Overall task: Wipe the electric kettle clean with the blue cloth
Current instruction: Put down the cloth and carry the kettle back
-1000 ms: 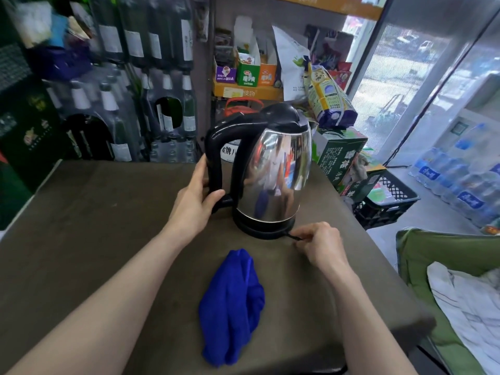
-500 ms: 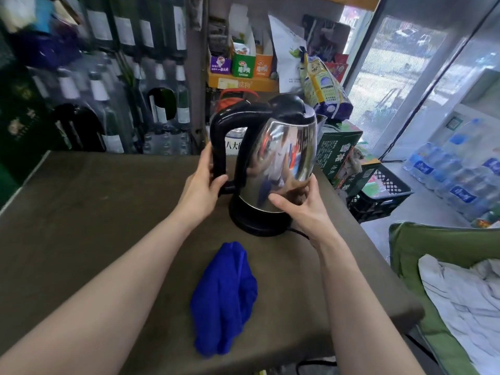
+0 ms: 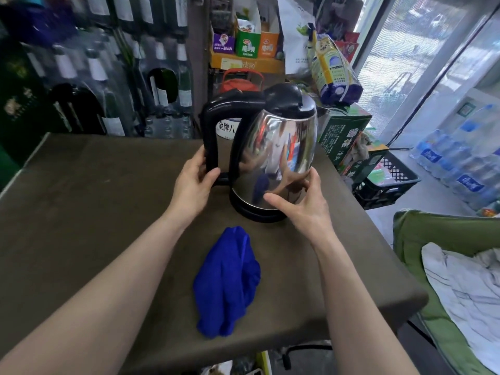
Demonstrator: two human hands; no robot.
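- Electric kettle (image 3: 276, 158) is the farthest of the task's things on the brown table (image 3: 94, 198), toward its far right part; we list the scene from our side outward.
- Nearest us, the blue cloth (image 3: 227, 282) lies crumpled on the table between our two forearms, untouched and apart from the kettle.
- To the right, off the table, a white cloth (image 3: 465, 282) lies on a green seat (image 3: 411, 239).
- Our left hand (image 3: 192, 185) grips the lower part of the kettle's black handle (image 3: 211, 136), fingers curled round it and thumb on the near side.
- Our right hand (image 3: 303, 204) is spread wide, thumb and nearly straight fingers laid against the lower steel wall.
- The kettle stands on its black base (image 3: 257, 212) with its black lid (image 3: 284, 100) down; its shiny body mirrors our hands and the cloth.
- Beyond the table's right edge sit a black crate (image 3: 389, 182) and a green carton (image 3: 343, 133).
- Farther back, dark glass bottles (image 3: 162, 85) fill the shelves at left, and packs of water bottles (image 3: 460, 169) stand by the glass door at right.
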